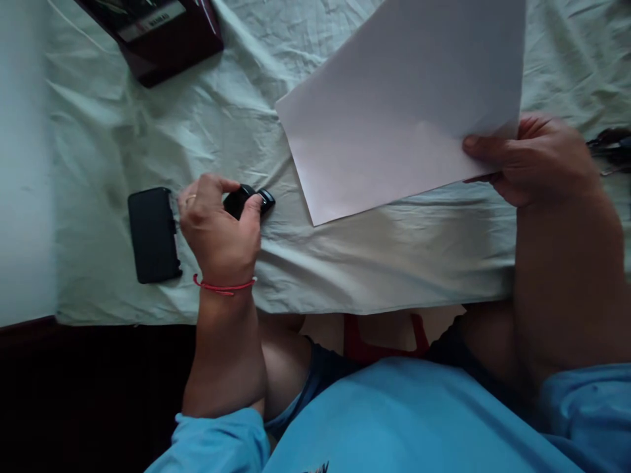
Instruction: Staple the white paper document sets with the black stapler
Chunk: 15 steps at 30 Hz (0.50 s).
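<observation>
My right hand (535,157) pinches the lower right corner of a white sheet of paper (404,105) and holds it tilted above the pale green cloth (345,263). My left hand (217,226) is closed around a small black stapler-like object (249,197) that rests on the cloth. A thin red thread circles the left wrist and a ring sits on one finger. A black rectangular device (152,233) lies flat just left of that hand, close to touching it.
A dark maroon box (162,33) sits at the far left of the cloth-covered surface. Some dark objects (611,144) peek out at the right edge behind my right hand. The cloth's near edge hangs over my knees; a wall runs along the left.
</observation>
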Available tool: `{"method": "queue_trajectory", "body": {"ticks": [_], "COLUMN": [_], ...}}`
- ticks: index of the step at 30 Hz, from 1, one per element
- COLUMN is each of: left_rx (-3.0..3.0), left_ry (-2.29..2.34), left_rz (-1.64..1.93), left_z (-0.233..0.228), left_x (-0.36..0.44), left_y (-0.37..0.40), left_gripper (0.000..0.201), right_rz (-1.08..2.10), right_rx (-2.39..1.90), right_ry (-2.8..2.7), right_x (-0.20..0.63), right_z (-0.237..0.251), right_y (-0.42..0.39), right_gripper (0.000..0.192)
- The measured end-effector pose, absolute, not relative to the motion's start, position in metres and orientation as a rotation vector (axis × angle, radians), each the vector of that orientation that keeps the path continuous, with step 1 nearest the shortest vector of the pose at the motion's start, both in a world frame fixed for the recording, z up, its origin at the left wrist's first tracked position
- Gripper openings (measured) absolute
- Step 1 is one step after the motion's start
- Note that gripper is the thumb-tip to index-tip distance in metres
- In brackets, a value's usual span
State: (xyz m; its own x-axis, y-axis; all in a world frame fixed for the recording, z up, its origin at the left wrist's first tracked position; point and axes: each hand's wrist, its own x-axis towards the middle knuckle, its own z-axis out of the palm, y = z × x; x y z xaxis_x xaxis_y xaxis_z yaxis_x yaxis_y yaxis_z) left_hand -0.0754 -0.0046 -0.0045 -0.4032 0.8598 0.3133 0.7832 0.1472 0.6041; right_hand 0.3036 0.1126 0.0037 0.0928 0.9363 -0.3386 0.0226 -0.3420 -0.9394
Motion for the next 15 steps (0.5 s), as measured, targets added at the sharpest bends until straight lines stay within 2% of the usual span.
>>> {"method": "queue_trajectory", "body": {"ticks": [2,4,5,8,13,15], "left_rx": [1.733,1.802,1.786,1.619,1.364,1.267], "left_ry": [2.287,2.222,2.169,1.986,1.841,1.782], "left_rz": [1.177,1.228,1.277,1.381,1.438,1.403], "left_z": [-0.002,0.002,0.004,0.002,-0.025,-0.032], "left_x": [-0.064,-0.045,-0.034,-0.005,0.009,0.006], "left_y": [-0.007,-0.011,-0.014,-0.019,-0.010,-0.005], "left_gripper": [0.028,0.012,0.011,0.023,0.058,0.057], "right_rz": [1.374,1.353,1.342,1.345,1.368,1.385], "right_rx": [-1.551,-1.566,-1.567,-1.554,-1.511,-1.528], "right_ry": [-0.944,-0.888,-0.867,-0.860,-0.902,-0.907], "right_x": [0.306,0.309,0.310,0.314,0.318,0.320], "right_z": [0.007,0.010,0.012,0.015,0.020,0.021], "right_y": [0.114,0.115,0.116,0.117,0.116,0.115], "right_gripper": [0.030,0.035,0.036,0.040,0.044,0.044]}}
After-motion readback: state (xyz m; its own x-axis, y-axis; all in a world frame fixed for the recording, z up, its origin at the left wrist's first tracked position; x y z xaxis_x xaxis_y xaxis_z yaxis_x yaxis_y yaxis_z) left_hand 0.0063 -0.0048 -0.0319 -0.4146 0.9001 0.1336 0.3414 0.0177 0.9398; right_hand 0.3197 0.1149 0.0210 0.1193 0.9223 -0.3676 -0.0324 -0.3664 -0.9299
